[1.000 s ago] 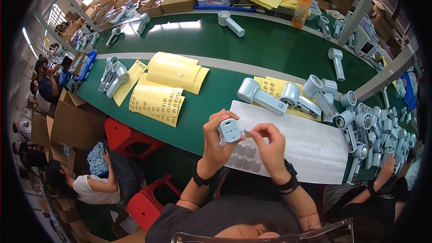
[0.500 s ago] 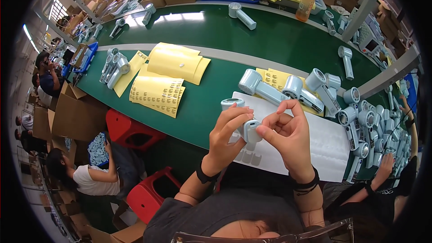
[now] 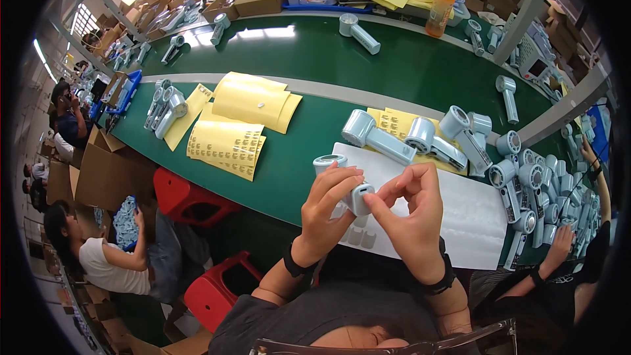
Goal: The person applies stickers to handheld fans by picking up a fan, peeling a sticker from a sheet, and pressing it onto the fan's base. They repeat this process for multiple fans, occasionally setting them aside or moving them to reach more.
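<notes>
My left hand (image 3: 323,207) is wrapped around a light-blue handheld fan (image 3: 360,198), its handle end turned toward me with a small dark slot showing. The round fan head shows beyond my fingers. At the handle's end, the thumb of my right hand (image 3: 414,213) presses on its edge, with the index finger bent close by; anything small between them is hidden. Under both hands lies a white sheet (image 3: 460,223) with a few grey rounded patches near its front edge. Several more fans (image 3: 378,137) lie just past the sheet, partly on a yellow sticker sheet (image 3: 392,120).
Fans are heaped (image 3: 559,187) at the right, where another person's hand (image 3: 560,243) rests. Yellow sheets (image 3: 246,102) and a few fans (image 3: 167,110) lie left. Beyond a pale rail is a green belt (image 3: 289,52) carrying fans. An orange bottle (image 3: 440,10) and red stools (image 3: 190,197) are also around.
My right thumb and fingers have shifted slightly left, closer against the handle's end. The fan stays in my left hand. The view has tilted a little, and the seated person at left has leaned.
</notes>
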`<state>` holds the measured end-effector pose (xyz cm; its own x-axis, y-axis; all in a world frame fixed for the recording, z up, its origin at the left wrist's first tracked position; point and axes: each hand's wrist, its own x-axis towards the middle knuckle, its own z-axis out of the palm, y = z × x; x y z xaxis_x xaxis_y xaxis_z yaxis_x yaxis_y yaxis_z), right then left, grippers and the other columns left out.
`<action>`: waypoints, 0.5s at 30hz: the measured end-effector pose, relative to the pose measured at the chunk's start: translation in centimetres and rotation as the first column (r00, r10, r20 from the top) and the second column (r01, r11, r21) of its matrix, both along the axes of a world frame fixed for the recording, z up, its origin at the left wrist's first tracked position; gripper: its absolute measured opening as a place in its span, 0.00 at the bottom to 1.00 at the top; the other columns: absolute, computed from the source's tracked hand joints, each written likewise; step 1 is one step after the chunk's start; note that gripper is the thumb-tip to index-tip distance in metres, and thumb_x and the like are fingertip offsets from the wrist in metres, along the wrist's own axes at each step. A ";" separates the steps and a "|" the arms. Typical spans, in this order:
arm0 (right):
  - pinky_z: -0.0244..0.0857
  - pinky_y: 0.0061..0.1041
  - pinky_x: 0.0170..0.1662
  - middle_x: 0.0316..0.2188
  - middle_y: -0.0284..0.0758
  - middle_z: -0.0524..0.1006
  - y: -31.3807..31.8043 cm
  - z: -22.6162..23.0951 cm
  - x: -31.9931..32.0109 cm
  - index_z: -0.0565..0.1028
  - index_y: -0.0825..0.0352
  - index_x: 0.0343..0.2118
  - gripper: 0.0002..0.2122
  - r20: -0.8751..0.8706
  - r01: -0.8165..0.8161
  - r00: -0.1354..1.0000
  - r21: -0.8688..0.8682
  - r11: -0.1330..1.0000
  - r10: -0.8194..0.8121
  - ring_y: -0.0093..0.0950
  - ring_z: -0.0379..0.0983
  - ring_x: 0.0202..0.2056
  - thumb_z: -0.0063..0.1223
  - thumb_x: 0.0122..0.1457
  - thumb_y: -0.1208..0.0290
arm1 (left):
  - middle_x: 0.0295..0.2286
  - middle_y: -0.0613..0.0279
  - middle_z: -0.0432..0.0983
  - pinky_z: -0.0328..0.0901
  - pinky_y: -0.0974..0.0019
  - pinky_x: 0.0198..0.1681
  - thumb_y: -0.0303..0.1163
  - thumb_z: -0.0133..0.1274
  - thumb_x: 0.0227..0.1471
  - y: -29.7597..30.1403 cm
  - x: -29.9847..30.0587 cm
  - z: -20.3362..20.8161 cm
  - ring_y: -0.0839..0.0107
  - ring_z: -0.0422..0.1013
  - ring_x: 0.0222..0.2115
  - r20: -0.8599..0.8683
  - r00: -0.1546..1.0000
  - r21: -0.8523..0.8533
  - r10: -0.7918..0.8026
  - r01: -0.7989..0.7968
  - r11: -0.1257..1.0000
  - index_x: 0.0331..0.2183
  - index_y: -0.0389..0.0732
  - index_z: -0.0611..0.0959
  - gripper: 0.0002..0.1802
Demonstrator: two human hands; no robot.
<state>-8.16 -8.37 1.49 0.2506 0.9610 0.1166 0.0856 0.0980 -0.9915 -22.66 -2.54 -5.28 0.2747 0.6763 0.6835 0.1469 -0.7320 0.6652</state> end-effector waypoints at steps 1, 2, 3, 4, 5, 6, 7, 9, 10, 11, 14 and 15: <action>0.67 0.19 0.38 0.28 0.32 0.75 -0.2 0.3 0.0 0.61 0.63 0.38 0.20 0.106 0.010 0.994 -0.027 1.000 -0.007 0.18 0.71 0.32 0.64 0.52 0.81 | 0.43 0.57 0.78 0.63 0.46 0.57 0.16 0.66 0.34 0.1 -0.1 0.0 0.57 0.73 0.48 0.005 1.000 0.008 -0.005 0.005 1.000 0.45 0.40 0.79 0.31; 0.67 0.20 0.38 0.28 0.31 0.74 -0.2 0.5 0.1 0.61 0.64 0.39 0.19 0.211 0.024 0.977 -0.053 0.998 -0.012 0.19 0.71 0.32 0.64 0.52 0.80 | 0.43 0.55 0.78 0.63 0.46 0.57 0.18 0.66 0.35 0.3 -0.2 0.1 0.56 0.74 0.47 0.007 0.999 0.024 -0.035 0.035 0.999 0.45 0.39 0.78 0.30; 0.67 0.20 0.38 0.28 0.31 0.74 -0.1 0.4 0.8 0.61 0.64 0.39 0.19 0.216 0.030 0.976 -0.044 0.999 -0.020 0.19 0.71 0.32 0.64 0.52 0.80 | 0.43 0.54 0.78 0.62 0.46 0.58 0.19 0.66 0.37 0.7 -0.3 0.3 0.56 0.74 0.46 0.008 0.998 0.040 -0.064 0.064 0.997 0.45 0.39 0.77 0.29; 0.67 0.21 0.39 0.31 0.32 0.74 0.0 0.2 1.7 0.62 0.65 0.42 0.19 0.248 -0.017 0.968 -0.066 0.998 0.033 0.19 0.71 0.34 0.64 0.54 0.76 | 0.43 0.52 0.78 0.62 0.47 0.58 0.20 0.66 0.39 1.0 -0.7 0.7 0.56 0.74 0.46 0.005 0.996 0.058 -0.088 0.087 0.994 0.46 0.38 0.77 0.28; 0.66 0.22 0.41 0.33 0.33 0.75 0.1 -0.2 2.9 0.63 0.66 0.46 0.20 0.281 -0.058 0.956 -0.093 0.994 0.082 0.20 0.72 0.36 0.63 0.56 0.73 | 0.43 0.52 0.78 0.62 0.47 0.58 0.20 0.66 0.39 1.5 -0.6 1.5 0.56 0.74 0.46 0.010 0.996 0.066 -0.092 0.091 0.994 0.46 0.38 0.77 0.28; 0.66 0.22 0.43 0.35 0.34 0.75 0.3 -0.5 3.8 0.64 0.67 0.49 0.21 0.313 -0.098 0.941 -0.121 0.988 0.131 0.21 0.72 0.38 0.62 0.58 0.70 | 0.44 0.53 0.77 0.61 0.46 0.59 0.21 0.65 0.40 2.1 -0.4 2.9 0.56 0.74 0.46 -0.140 0.979 0.171 -0.149 0.172 0.970 0.45 0.39 0.77 0.27; 0.66 0.22 0.43 0.35 0.34 0.75 0.4 -0.9 4.5 0.64 0.67 0.49 0.21 0.321 -0.092 0.939 -0.115 0.989 0.125 0.21 0.72 0.38 0.62 0.58 0.70 | 0.45 0.54 0.77 0.60 0.46 0.59 0.22 0.63 0.42 2.9 0.1 4.2 0.57 0.73 0.47 -0.289 0.940 0.261 -0.184 0.262 0.929 0.45 0.40 0.77 0.25; 0.64 0.24 0.47 0.41 0.36 0.75 0.1 -2.0 5.4 0.61 0.68 0.57 0.25 -0.270 -0.205 0.945 -0.040 0.978 0.187 0.23 0.71 0.42 0.56 0.62 0.65 | 0.46 0.56 0.76 0.60 0.46 0.60 0.23 0.61 0.44 4.7 1.8 5.3 0.57 0.73 0.48 -0.427 0.881 0.337 -0.203 0.364 0.868 0.45 0.41 0.77 0.23; 0.63 0.25 0.50 0.43 0.38 0.75 0.0 -2.4 6.0 0.59 0.68 0.61 0.27 -0.538 -0.241 0.815 0.024 0.970 0.216 0.24 0.71 0.44 0.53 0.64 0.62 | 0.47 0.58 0.75 0.59 0.46 0.61 0.24 0.59 0.46 6.0 3.5 5.3 0.59 0.71 0.49 -0.510 0.831 0.399 -0.221 0.456 0.795 0.46 0.44 0.76 0.22; 0.63 0.25 0.50 0.43 0.38 0.75 0.0 -2.7 6.8 0.59 0.68 0.61 0.27 -0.532 -0.235 0.819 0.028 0.971 0.214 0.24 0.71 0.44 0.53 0.64 0.62 | 0.48 0.61 0.73 0.58 0.46 0.62 0.26 0.56 0.48 7.5 5.5 5.3 0.60 0.70 0.51 -0.592 0.774 0.445 -0.223 0.545 0.710 0.46 0.46 0.76 0.21; 0.60 0.26 0.54 0.48 0.41 0.74 0.2 -3.4 9.7 0.55 0.68 0.65 0.28 -0.263 0.122 0.955 -0.078 0.989 -0.139 0.26 0.70 0.48 0.47 0.67 0.62 | 0.48 0.63 0.71 0.56 0.50 0.64 0.29 0.55 0.48 13.5 12.0 3.4 0.62 0.66 0.55 -0.722 0.686 0.520 -0.087 0.621 0.586 0.45 0.49 0.74 0.20; 0.60 0.26 0.54 0.48 0.41 0.74 0.0 -3.9 10.4 0.55 0.68 0.65 0.28 -0.261 0.112 0.957 -0.072 0.991 -0.127 0.26 0.70 0.48 0.47 0.67 0.62 | 0.47 0.63 0.71 0.55 0.52 0.64 0.28 0.54 0.48 15.7 14.2 2.6 0.62 0.65 0.55 -0.761 0.648 0.522 -0.037 0.645 0.558 0.45 0.48 0.74 0.20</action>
<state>2.22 -8.36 -2.41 0.3788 0.9252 -0.0218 -0.1724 0.0474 -0.9839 -8.43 13.20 -2.70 0.8910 -0.1998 0.4076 -0.1078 -0.9654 -0.2375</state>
